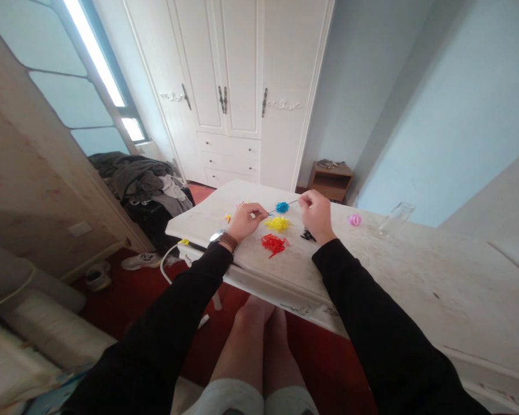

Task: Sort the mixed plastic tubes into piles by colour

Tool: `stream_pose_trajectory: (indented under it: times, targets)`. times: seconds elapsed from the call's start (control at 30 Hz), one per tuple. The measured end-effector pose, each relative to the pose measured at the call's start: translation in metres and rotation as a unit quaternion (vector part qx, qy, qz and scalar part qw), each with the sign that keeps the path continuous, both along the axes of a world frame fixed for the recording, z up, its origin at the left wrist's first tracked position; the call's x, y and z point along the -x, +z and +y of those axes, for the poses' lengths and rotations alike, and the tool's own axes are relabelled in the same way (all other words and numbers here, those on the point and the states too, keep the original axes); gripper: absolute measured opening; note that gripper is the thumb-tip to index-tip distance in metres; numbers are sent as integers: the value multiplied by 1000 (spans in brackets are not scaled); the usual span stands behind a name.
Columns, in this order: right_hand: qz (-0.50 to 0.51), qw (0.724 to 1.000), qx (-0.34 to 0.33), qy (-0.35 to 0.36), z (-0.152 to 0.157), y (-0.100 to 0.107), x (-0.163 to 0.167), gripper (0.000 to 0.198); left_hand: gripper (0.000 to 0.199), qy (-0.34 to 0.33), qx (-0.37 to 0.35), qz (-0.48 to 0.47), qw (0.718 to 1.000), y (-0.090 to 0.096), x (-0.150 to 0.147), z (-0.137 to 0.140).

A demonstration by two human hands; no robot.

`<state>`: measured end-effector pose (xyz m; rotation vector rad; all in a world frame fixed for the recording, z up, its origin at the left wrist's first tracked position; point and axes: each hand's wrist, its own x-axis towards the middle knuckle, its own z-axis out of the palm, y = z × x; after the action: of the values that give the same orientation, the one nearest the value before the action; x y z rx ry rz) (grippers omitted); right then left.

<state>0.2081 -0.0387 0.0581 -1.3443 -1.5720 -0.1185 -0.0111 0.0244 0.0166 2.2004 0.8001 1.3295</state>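
A thin dark string [292, 202] runs straight between my two hands, just above the table. My left hand [244, 220], with a watch [218, 235] on its wrist, pinches one end. The other end is pinched in the fingers of my right hand [318, 215]. Below and behind the string lies a pile of small blue pieces [281, 207]. Nearer to me are piles of yellow pieces [277, 224] and red pieces [273, 245], thin and short. Black pieces [308, 235] lie partly hidden by my right hand. A few mixed-colour bits [228, 218] lie by my left hand.
On the white table [398, 276], a pink ring-shaped item [354, 219] and a clear glass [397, 219] lie to the right. A white cable [163, 262] hangs at the left edge. Beyond stand a wardrobe [237, 69], a small wooden cabinet [331, 180] and heaped clothes [134, 176].
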Motion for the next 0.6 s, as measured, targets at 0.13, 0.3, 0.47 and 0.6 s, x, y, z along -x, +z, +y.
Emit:
stream_pose_trajectory:
  times: [0.13, 0.3, 0.47, 0.6]
  targets:
    - [17, 1000, -3, 0, 0, 1, -2, 13, 12, -4, -4, -12, 1000, 0, -1, 1]
    - [-43, 986, 67, 145, 0, -4, 13, 10, 13, -19, 3, -3, 1000, 1, -1, -2]
    - [-6, 989, 94, 112, -4, 11, -11, 11, 15, -22, 14, 7, 1000, 3, 0, -5]
    - [-12, 977, 196, 77, -14, 27, -46, 14, 23, -30, 20, 14, 999, 4, 0, -6]
